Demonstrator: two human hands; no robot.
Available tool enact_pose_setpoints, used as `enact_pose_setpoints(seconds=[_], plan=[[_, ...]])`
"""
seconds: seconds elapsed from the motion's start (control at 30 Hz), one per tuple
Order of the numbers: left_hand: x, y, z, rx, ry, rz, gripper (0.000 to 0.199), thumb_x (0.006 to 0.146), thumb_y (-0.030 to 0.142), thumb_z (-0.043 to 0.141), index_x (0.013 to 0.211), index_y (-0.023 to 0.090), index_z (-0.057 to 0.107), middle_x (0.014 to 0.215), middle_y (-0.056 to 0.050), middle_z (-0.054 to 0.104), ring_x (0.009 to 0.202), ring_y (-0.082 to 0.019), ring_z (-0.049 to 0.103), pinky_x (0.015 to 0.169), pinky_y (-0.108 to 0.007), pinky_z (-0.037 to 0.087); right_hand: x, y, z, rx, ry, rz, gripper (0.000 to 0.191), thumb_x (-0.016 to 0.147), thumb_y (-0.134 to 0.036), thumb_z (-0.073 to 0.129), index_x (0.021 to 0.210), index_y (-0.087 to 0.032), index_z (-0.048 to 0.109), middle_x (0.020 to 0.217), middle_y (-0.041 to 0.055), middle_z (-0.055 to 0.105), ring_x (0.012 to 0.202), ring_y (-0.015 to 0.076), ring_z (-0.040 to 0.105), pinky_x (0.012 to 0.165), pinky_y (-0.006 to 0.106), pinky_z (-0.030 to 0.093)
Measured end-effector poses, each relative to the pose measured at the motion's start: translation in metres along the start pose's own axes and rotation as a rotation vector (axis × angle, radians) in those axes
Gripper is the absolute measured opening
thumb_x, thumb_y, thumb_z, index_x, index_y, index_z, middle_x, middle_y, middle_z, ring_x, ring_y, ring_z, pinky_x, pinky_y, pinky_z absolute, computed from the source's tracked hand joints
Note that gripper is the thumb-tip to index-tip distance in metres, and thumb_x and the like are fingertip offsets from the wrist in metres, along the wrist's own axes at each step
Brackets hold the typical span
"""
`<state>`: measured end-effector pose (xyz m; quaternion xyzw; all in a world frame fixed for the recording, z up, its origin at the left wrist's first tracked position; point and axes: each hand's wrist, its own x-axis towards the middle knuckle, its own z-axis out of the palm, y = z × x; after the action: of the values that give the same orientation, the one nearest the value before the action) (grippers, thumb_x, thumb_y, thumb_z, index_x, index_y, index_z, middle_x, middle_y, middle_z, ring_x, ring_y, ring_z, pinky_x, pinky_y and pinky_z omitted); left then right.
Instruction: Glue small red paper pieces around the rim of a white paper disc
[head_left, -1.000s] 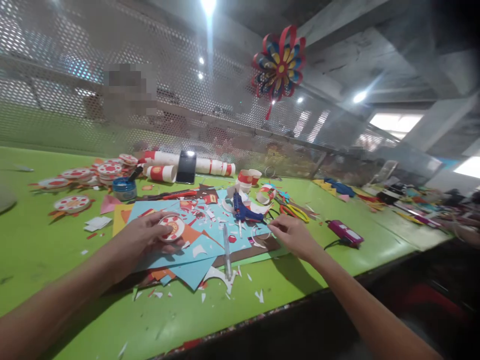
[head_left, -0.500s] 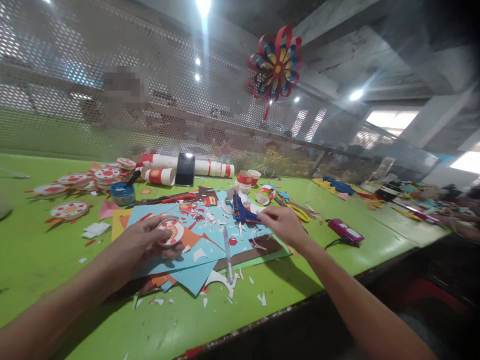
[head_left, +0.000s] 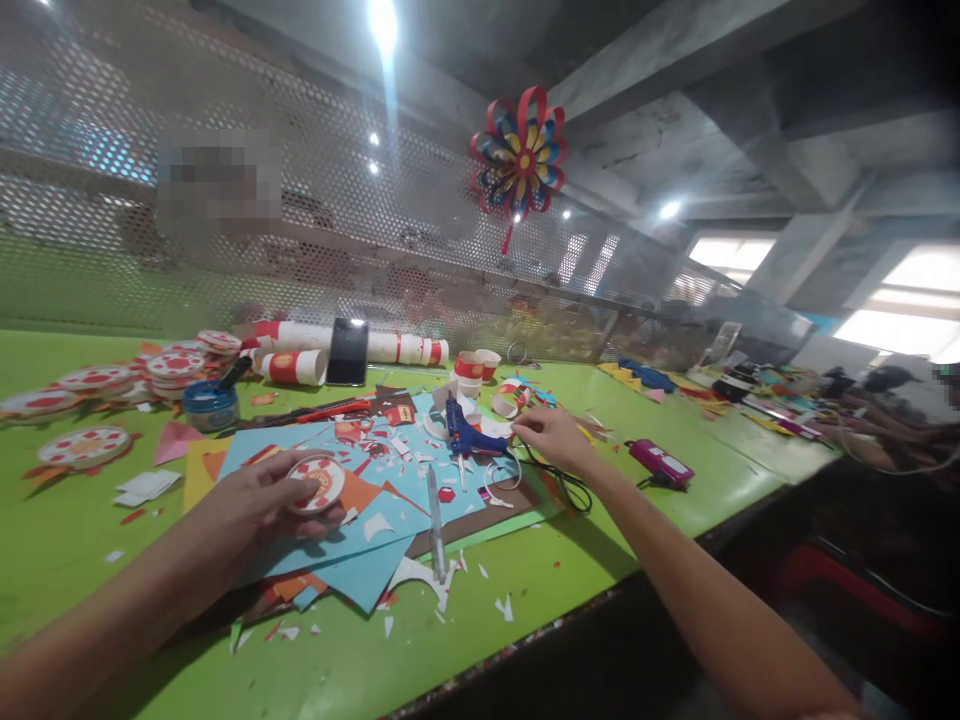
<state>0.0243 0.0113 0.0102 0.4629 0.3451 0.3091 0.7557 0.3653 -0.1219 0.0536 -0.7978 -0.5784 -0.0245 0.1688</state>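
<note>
My left hand is closed around a round white paper disc with red patches on its rim and an orange print in the middle. It holds the disc over blue and orange paper sheets. My right hand has its fingers drawn into a pinch at the grip end of a blue glue gun. Whatever lies between those fingertips is too small to make out. The glue gun rests nozzle down among paper scraps, its black cable below my right hand. A clear pen-like stick lies in front.
Finished-looking paper discs are piled at the left by a blue jar. Behind lie a phone, a paper tube and cut cup pieces. A purple box sits right, near the table's front edge.
The view has swung right, so the scene sits further left. Both hands keep nearly the same places over the table, and the disc stays in my left hand. More of the black cable shows.
</note>
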Motion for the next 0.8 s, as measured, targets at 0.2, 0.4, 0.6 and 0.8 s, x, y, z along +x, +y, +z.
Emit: enact_pose_setpoints(seconds=[0.2,0.4,0.6,0.8], plan=[[-0.008,0.007,0.006,0.061,-0.016,0.039,0.036,0.079,0.005,0.064,0.112,0.012,0.053,0.074,-0.008,0.068,0.067,-0.023,0.073,0.051,-0.023,0.057,0.035,-0.031,0.025,-0.106,-0.125,-0.18,0.029,0.095,-0.032,0.059,0.12,-0.018,0.06,0.123,0.0087,0.061,0.103,0.0224,0.063,0.086,0.043,0.054],[-0.014,0.011,0.007,0.052,-0.062,0.096,0.018,0.079,0.008,0.062,0.095,0.011,0.058,0.069,-0.006,0.066,0.061,-0.02,0.071,0.048,-0.021,0.053,0.051,-0.027,0.057,-0.156,-0.141,-0.227,0.03,0.094,-0.033,0.06,0.12,-0.017,0.06,0.121,0.0089,0.061,0.102,0.0227,0.063,0.086,0.044,0.054],[-0.011,0.01,0.007,0.056,-0.059,0.069,0.022,0.078,0.013,0.063,0.099,0.013,0.056,0.068,-0.005,0.066,0.063,-0.02,0.071,0.05,-0.022,0.053,0.052,-0.015,0.066,-0.061,-0.025,-0.221,0.026,0.082,-0.027,0.068,0.103,-0.012,0.064,0.103,0.0122,0.066,0.096,0.0264,0.061,0.082,0.038,0.047],[-0.006,0.006,0.002,0.048,-0.091,0.052,0.03,0.077,0.019,0.069,0.103,0.012,0.055,0.071,-0.006,0.066,0.065,-0.018,0.069,0.05,-0.021,0.052,0.049,-0.012,0.061,0.061,0.082,-0.217,0.03,0.072,-0.019,0.063,0.102,-0.015,0.063,0.091,0.0093,0.069,0.08,0.0233,0.062,0.07,0.031,0.045]])
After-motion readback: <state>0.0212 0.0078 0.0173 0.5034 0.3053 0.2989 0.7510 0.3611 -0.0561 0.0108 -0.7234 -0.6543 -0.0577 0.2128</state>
